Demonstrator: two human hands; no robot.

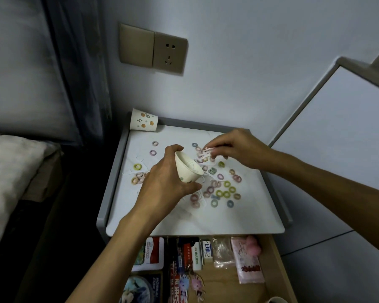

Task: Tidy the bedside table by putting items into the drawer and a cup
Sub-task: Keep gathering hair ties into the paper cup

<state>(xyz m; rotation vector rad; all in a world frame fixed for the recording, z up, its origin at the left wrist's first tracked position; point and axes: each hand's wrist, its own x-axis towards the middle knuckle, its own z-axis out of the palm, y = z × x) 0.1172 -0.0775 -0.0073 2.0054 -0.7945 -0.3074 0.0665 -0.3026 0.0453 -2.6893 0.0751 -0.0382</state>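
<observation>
1. Holding the paper cup low on its wall, the left hand has fingers and thumb curled round it over the middle of the bedside table.
2. The cup is tilted: its base sits in the hand toward 7 o'clock and its open mouth faces up toward 1 o'clock. That is the long axis a drop has to meet.
3. The right hand pinches a small cluster of rings between thumb and fingertips, a narrow grip. How many it holds is too small to tell.
4. That pinch lies at about 1 o'clock from the cup's rim, just beside it and slightly above. My judgement is that the right hand need only travel toward 7 o'clock to clear the rim before letting go.
5. Many loose rings lie on the tabletop, mostly at 4 o'clock from the cup, nearer the right hand; a few sit at 9 o'clock by the left wrist.
6. A second cup lies on its side at the table's far-left corner, around 11 o'clock.
7. The drawer stands open at 6 o'clock, with packets and boxes inside.
</observation>
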